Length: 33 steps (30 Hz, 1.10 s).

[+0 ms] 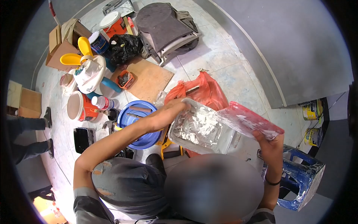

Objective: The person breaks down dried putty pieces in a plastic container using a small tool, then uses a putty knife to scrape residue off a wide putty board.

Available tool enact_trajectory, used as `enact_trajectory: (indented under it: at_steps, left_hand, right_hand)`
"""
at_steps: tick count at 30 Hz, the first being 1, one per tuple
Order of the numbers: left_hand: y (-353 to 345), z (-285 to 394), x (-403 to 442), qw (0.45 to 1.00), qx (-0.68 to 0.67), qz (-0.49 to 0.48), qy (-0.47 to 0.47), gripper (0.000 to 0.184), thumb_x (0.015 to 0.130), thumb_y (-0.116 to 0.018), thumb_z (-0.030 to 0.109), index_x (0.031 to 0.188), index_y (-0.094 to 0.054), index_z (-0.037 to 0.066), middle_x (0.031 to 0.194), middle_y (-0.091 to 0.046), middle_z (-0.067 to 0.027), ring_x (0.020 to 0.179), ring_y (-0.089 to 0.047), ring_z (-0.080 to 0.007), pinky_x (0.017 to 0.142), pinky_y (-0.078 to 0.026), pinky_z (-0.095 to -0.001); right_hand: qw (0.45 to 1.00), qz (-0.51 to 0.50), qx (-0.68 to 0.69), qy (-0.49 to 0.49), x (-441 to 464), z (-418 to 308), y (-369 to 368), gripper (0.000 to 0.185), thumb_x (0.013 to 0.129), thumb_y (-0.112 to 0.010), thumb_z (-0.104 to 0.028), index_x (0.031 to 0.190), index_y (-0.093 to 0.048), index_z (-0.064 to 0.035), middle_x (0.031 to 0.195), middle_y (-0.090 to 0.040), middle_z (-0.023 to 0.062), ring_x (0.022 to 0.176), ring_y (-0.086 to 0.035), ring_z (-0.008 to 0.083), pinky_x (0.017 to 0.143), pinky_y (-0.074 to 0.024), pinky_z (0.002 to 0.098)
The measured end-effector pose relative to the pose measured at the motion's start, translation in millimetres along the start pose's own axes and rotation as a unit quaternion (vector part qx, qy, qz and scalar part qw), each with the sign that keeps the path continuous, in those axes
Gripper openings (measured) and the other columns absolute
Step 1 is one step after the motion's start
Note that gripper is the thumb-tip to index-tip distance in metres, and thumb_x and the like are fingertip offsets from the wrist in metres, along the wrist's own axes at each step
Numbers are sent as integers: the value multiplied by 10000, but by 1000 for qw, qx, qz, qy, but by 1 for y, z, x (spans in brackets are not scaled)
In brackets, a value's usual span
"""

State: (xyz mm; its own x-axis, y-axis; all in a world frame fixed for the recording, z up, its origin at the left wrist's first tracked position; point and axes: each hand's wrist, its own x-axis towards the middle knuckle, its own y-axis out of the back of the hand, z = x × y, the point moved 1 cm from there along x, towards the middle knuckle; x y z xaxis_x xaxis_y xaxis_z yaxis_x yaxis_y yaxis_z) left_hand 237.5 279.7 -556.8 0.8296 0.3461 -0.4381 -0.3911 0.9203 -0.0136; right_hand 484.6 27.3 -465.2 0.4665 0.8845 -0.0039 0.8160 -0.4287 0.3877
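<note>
Holding a clear plastic container (223, 143), white residue inside, the person's left hand (175, 111) is clamped on its far left corner. The right hand (269, 143) grips a tilted, smeared red lid (251, 121) at the container's right side. A red plastic bag (209, 89) lies just beyond; a round blue tub (148, 141) sits left.

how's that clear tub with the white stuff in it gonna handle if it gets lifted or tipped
The clear tub looks fairly stiff, since its walls stand up on their own. It is probably light for its size, as the white material seems to be only a patchy layer. That layer looks lumpy, so bits may shift if tipped.
</note>
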Motion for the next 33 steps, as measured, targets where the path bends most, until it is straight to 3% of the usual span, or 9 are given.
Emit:
enact_trajectory:
  at_steps: [3,6,11,15,19,21,23,28,33]
  left_hand:
    - [-3,22,-12,998,28,-39,-52,424,1035,-432,326,1274,-610,25,1161,-654,-87,1088,-596,-184,974,-468,-360]
    - [-5,26,-15,996,38,-55,-60,422,1039,-396,300,1252,-600,-2,1114,-628,-76,1079,-560,-178,998,-433,-346]
    - [-7,30,-19,990,48,-100,-82,352,1045,-414,295,1160,-624,37,1094,-655,-60,1082,-581,-171,1002,-439,-350]
    - [-9,28,-18,988,49,-119,-82,342,1053,-423,289,1176,-623,40,1081,-648,-55,1085,-570,-160,1001,-437,-345]
    - [-10,22,-17,987,67,-130,-72,383,1058,-405,257,1277,-599,10,1176,-646,-76,1133,-575,-160,1033,-442,-338]
    - [-13,24,-17,988,74,-120,-63,390,1067,-406,270,1283,-596,7,1187,-650,-78,1139,-577,-158,1036,-442,-340]
    - [-18,32,-19,994,36,-99,2,419,1081,-403,300,1302,-595,0,1197,-661,-87,1142,-586,-159,1034,-447,-344]
    - [-17,32,-16,991,69,-108,-24,412,1094,-434,294,1362,-605,32,1190,-670,-26,1118,-581,-117,1010,-457,-309]
    - [-20,33,-19,991,61,-108,-48,403,1085,-435,275,1348,-612,25,1164,-673,-26,1099,-582,-117,996,-459,-308]
  right_hand:
    - [995,-3,78,-61,1,-2,9,206,932,-765,-44,1109,-731,56,1068,-767,85,967,-690,135,866,-536,293]
    - [995,-2,78,-64,3,-4,10,234,943,-766,-90,1130,-727,44,1048,-766,81,953,-688,135,863,-533,299]
    - [990,-10,111,-91,2,4,14,271,960,-759,-143,1165,-716,29,1064,-760,75,940,-682,132,859,-530,301]
    - [980,-8,147,-130,-3,13,15,282,971,-751,-155,1189,-707,18,1085,-755,72,932,-678,128,855,-529,297]
    - [981,-8,123,-148,-15,15,15,261,964,-756,-136,1164,-713,26,1074,-758,74,934,-677,120,852,-528,286]
    - [997,2,62,-56,-23,8,11,224,956,-759,-106,1121,-724,41,1008,-756,63,879,-660,101,799,-519,269]
    - [998,-4,38,-51,-26,1,10,201,948,-759,-83,1099,-728,46,968,-749,54,847,-646,94,762,-511,268]
    - [999,-5,-7,-46,-26,-21,4,136,928,-754,-36,1027,-737,55,862,-723,54,761,-621,104,668,-485,278]
    - [992,-11,-92,83,-21,-24,0,123,869,-768,-7,963,-735,64,831,-703,144,738,-661,234,667,-502,313]
